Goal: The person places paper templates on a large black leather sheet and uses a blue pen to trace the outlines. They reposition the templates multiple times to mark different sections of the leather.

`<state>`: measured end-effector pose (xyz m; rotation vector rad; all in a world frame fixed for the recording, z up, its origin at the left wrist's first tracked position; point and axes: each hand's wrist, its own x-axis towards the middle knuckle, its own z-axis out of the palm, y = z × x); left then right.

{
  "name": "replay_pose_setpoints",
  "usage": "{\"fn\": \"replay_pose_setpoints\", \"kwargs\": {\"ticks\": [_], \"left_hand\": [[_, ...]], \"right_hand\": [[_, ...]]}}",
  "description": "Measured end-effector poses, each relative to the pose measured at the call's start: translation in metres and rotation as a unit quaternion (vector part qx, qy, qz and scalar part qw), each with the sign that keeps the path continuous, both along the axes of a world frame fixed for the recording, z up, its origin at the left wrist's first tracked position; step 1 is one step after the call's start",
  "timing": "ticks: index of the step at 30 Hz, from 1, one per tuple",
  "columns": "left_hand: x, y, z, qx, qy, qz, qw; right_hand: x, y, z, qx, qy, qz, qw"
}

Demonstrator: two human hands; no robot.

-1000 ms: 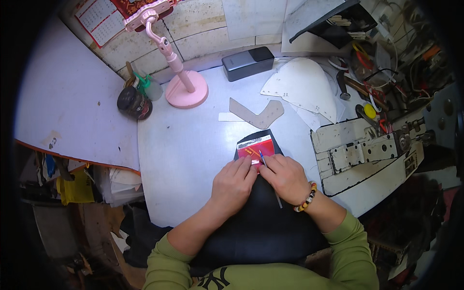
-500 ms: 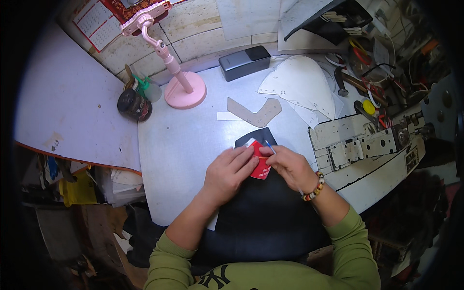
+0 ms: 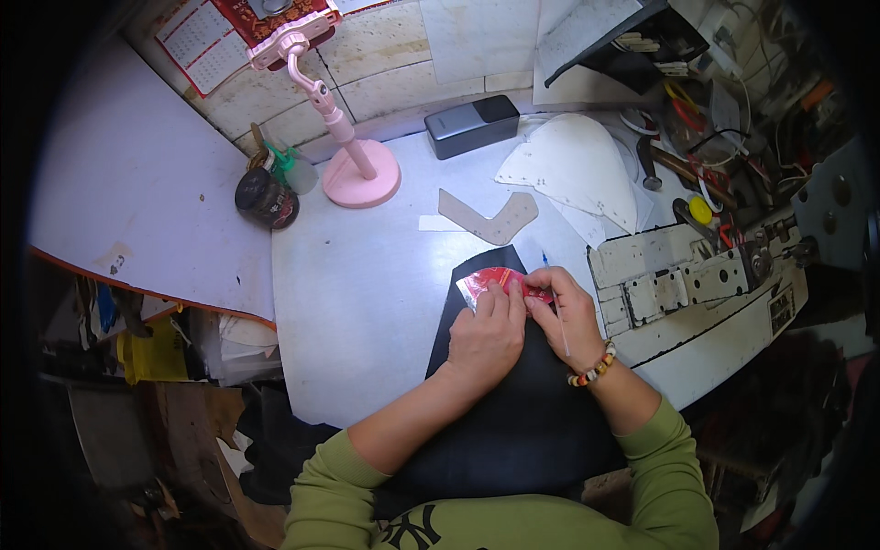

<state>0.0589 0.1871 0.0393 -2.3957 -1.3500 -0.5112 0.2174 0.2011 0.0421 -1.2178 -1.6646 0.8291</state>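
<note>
A red, shiny card piece [image 3: 496, 278] with a curved edge and a whitish left end lies on the narrow far end of a black sheet, perhaps leather [image 3: 486, 403]. My left hand [image 3: 486, 341] presses its bunched fingertips onto the card's near side. At the card's right end, my right hand [image 3: 570, 312] pinches the edge between thumb and fingers. That hand also carries a slim pen [image 3: 545, 259], its blue tip pointing away from me and its pale shaft running back along the palm. Part of the card is hidden under my fingers.
Beyond the sheet lie a grey-brown angled template [image 3: 490, 220] and white paper patterns [image 3: 573, 174]. A pink phone stand [image 3: 362, 174], a dark jar [image 3: 266, 200] and a black-grey box [image 3: 472, 126] stand farther back. On the right is a white sewing machine bed [image 3: 678, 284].
The red card has turned and now lies across the black sheet's far end. My left hand has shifted right and flattened over it; the pen now points more directly away from me.
</note>
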Motion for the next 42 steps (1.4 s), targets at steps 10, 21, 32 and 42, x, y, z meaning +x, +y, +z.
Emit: {"fn": "replay_pose_setpoints", "kwargs": {"ticks": [10,21,32,42], "left_hand": [[-0.035,-0.01,0.001,-0.035,-0.051,-0.086,0.994],[-0.026,-0.007,-0.006,-0.015,-0.079,-0.1,0.992],[-0.01,0.002,-0.005,-0.037,-0.103,-0.046,0.993],[-0.013,-0.011,-0.011,-0.026,-0.121,-0.046,0.991]], "right_hand": [[0.007,0.022,-0.006,-0.035,-0.008,0.113,0.993],[0.004,0.026,-0.02,-0.108,0.113,0.029,0.987],[-0.007,0.012,-0.005,0.028,-0.05,0.024,0.998],[-0.007,0.008,0.001,0.082,-0.125,0.027,0.988]]}}
